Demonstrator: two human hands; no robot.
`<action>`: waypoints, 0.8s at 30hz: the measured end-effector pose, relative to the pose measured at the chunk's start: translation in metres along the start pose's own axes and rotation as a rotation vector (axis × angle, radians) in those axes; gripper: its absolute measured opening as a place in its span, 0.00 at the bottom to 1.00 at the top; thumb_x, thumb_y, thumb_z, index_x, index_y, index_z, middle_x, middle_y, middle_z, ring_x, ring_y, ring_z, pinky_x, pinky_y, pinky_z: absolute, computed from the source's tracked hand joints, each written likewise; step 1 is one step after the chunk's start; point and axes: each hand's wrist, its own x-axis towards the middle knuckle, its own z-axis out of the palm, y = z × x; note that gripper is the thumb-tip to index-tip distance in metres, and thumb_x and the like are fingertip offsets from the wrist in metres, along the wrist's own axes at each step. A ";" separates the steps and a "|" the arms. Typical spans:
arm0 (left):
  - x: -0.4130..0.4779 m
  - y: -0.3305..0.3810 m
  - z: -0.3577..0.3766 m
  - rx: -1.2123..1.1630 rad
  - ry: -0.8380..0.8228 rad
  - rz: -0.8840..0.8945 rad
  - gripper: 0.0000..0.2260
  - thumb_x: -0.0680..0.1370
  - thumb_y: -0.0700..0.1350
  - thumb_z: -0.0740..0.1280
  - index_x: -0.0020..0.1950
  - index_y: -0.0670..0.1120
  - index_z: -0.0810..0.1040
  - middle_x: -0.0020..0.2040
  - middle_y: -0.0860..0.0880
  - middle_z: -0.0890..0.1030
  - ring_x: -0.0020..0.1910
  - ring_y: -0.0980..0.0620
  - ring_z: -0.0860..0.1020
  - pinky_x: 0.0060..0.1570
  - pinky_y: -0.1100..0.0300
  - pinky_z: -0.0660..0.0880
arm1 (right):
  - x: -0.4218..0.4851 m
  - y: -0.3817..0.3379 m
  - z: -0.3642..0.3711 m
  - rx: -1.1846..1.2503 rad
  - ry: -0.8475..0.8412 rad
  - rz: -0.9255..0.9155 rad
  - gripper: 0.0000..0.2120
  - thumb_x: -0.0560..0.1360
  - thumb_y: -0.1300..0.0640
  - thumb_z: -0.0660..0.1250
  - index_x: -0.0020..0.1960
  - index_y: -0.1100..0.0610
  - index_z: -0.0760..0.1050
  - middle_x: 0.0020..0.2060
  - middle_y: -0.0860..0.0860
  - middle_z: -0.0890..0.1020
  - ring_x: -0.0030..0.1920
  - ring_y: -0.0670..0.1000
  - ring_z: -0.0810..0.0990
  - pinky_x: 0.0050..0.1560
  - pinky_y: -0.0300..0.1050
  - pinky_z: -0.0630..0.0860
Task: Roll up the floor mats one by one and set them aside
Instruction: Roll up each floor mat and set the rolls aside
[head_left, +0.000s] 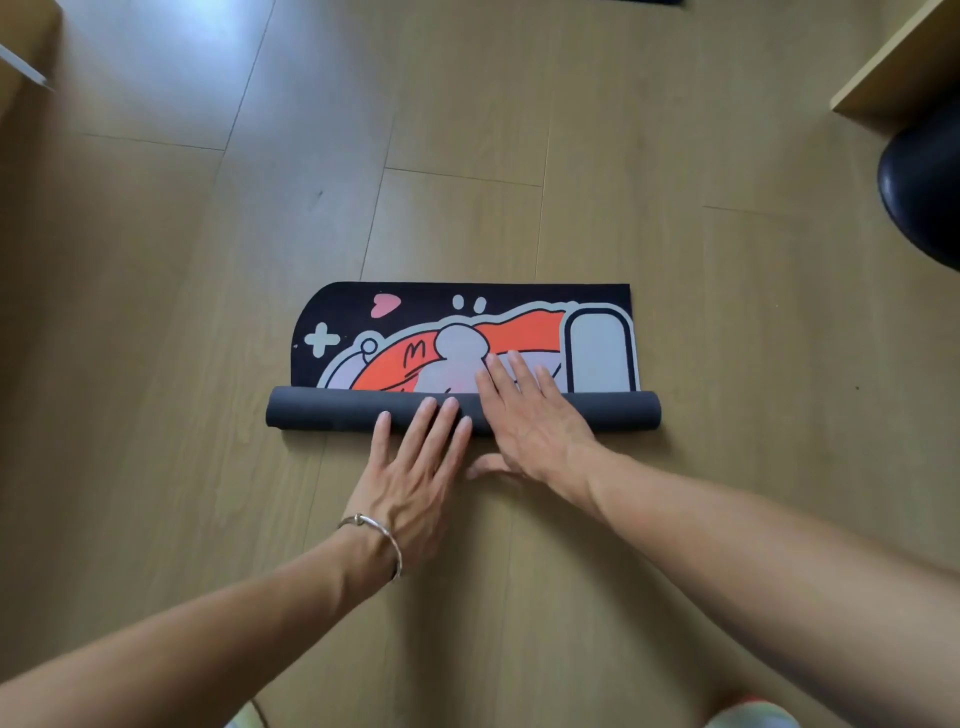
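Head view looks straight down on a cartoon floor mat (467, 338) lying at the middle of the frame on the wooden floor (156, 312), partly wound up. The rolled part (332, 410) is a dark tube running left to right across the picture, and the flat printed part stretches away from it toward the top of the frame. The left hand (415, 467) lies flat, fingers spread and gripping nothing, with its fingertips on the near side of the tube. The right hand (530, 415), equally flat and unclenched, reaches over the tube so its fingers touch the print beyond. Both sit near the tube's middle. I'd say the next push goes upward in frame, square to that long axis.
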 end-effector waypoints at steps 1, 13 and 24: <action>0.001 0.000 0.000 0.016 -0.005 -0.005 0.45 0.59 0.47 0.72 0.72 0.39 0.56 0.73 0.39 0.64 0.72 0.40 0.58 0.64 0.34 0.55 | 0.004 0.002 -0.001 0.009 -0.010 -0.001 0.53 0.71 0.28 0.54 0.76 0.62 0.36 0.76 0.60 0.40 0.76 0.61 0.38 0.74 0.58 0.41; 0.089 -0.038 -0.047 -0.072 -0.218 -0.093 0.34 0.78 0.48 0.55 0.76 0.43 0.36 0.77 0.47 0.40 0.76 0.47 0.40 0.72 0.40 0.43 | -0.014 -0.007 -0.004 0.077 0.102 0.108 0.50 0.73 0.33 0.59 0.76 0.60 0.34 0.76 0.58 0.36 0.75 0.61 0.35 0.73 0.58 0.37; 0.068 -0.029 -0.045 0.013 -0.110 -0.112 0.36 0.77 0.48 0.56 0.75 0.42 0.35 0.76 0.42 0.36 0.75 0.43 0.37 0.70 0.39 0.42 | 0.022 0.022 -0.023 0.043 0.075 0.102 0.52 0.71 0.32 0.62 0.77 0.59 0.36 0.77 0.56 0.41 0.76 0.59 0.40 0.73 0.59 0.41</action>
